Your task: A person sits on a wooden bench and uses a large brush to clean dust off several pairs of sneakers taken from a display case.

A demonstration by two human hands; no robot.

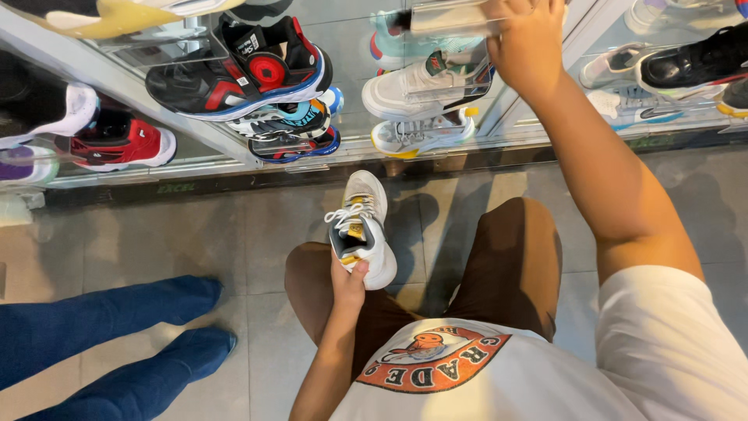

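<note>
The left hand (348, 282) holds one white sneaker (361, 228) with yellow accents, fingers closed round its heel, above the knee and the tiled floor (195, 234); the right hand (526, 43) reaches up to one clear display stand (452, 17) on the glass shelf (343, 148), fingers curled on it; one matching white sneaker (425, 84) sits there; two blue trouser legs (101, 335) of another person stand at left.

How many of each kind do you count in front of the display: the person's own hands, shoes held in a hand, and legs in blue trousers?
Hands: 2, the left hand and the right hand
Shoes held: 1, the white shoe in the left grip
Blue trouser legs: 2
Total: 5
</note>
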